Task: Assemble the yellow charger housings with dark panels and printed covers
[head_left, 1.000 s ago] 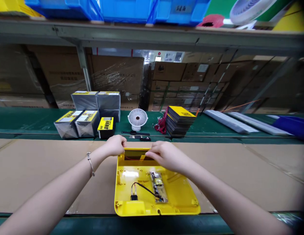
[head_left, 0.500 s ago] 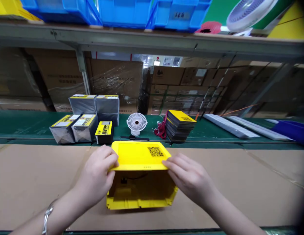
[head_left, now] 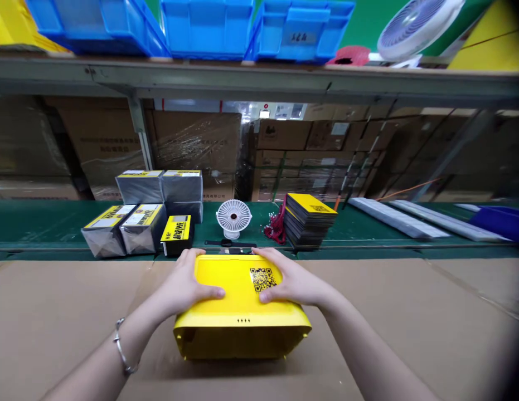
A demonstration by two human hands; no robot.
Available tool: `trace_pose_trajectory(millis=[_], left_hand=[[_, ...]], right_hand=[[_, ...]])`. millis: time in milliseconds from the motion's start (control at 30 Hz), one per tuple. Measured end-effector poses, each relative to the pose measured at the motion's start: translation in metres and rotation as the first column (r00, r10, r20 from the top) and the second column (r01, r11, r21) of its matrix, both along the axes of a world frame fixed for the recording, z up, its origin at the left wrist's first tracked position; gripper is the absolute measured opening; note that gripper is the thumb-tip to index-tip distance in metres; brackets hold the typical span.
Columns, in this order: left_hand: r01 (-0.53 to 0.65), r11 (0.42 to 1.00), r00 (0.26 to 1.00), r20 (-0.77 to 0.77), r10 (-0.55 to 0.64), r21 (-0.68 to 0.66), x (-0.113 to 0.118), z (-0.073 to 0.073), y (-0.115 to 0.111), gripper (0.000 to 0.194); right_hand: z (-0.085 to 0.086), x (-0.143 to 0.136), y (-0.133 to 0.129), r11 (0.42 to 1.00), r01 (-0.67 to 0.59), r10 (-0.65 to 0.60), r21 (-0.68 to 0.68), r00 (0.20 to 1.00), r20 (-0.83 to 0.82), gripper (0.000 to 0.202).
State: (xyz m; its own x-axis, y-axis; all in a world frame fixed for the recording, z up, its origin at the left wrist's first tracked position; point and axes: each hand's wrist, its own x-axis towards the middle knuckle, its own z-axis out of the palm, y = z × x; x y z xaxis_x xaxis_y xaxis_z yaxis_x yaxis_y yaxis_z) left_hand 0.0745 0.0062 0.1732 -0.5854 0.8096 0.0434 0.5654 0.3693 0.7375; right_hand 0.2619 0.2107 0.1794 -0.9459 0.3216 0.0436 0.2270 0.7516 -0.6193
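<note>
A yellow plastic housing (head_left: 236, 303) with a printed QR code and a small row of marks sits in front of me, its hollow, dark inside facing me. My left hand (head_left: 188, 281) grips its left side, thumb lying on the yellow face and fingers over the far edge. On the right side, my right hand (head_left: 286, 281) holds it the same way, with the thumb at the lower edge of the QR code. The fingertips of both hands are partly hidden behind the housing. A bracelet (head_left: 123, 346) circles my left wrist.
Brown cardboard (head_left: 67, 312) covers the near worktop. Behind it stand wrapped boxes (head_left: 144, 223), a black-and-yellow box (head_left: 176, 236), a small white fan (head_left: 233, 218), a dark strap (head_left: 229, 243), red cords (head_left: 277, 225) and a stack of yellow-topped panels (head_left: 309, 220). Blue bins (head_left: 301, 28) line the shelf above.
Both hands have shifted from the near corners of the yellow face to the housing's sides, thumbs now on top. The housing has tilted, its face turning more toward me and its opening showing less.
</note>
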Motion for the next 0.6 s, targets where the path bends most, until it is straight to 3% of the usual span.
trace_pose_trajectory(millis=[167,333,400,533,600], left_hand=[[-0.050,0.998,0.967,-0.248,0.058,0.037,-0.029,-0.005,0.029,0.043],[-0.087,0.995,0.924,-0.370,0.096,0.040,-0.090,-0.016,0.052,0.052],[-0.130,0.990,0.897,-0.417,0.144,0.062,-0.113,-0.029,0.054,0.050],[-0.176,0.982,0.865,-0.466,0.187,0.067,-0.135,-0.067,0.033,0.073],[-0.151,0.982,0.853,-0.487,0.188,0.115,-0.135,-0.081,0.016,0.061]], right_hand=[[-0.003,-0.020,0.005,0.995,0.055,-0.065,-0.087,0.991,-0.114,0.058],[-0.011,-0.028,0.003,0.983,0.129,-0.153,-0.134,0.970,-0.190,0.032],[-0.013,-0.029,0.003,0.978,0.136,-0.165,-0.157,0.969,-0.185,0.030],[-0.011,-0.027,0.003,0.981,0.141,-0.165,-0.136,0.970,-0.180,0.033],[-0.009,-0.025,0.002,0.985,0.131,-0.150,-0.111,0.971,-0.186,0.037]])
